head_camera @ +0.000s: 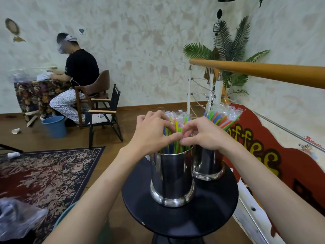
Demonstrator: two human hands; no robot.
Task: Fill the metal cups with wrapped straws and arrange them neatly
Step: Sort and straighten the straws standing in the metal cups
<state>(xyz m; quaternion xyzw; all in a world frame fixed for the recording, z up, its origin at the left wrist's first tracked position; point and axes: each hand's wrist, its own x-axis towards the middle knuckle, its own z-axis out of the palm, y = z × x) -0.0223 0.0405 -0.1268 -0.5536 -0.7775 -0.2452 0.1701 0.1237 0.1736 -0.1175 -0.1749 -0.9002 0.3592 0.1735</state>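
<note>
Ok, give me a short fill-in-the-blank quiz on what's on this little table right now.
1. Both hands, left and right, gather the straws in the ____ cup.
2. The two cups stand on a round ____ table.
3. The far cup is ____ with straws.

Missing words: near; black; full

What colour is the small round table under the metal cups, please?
Glossy black, seen in the head view: the round table.
</note>
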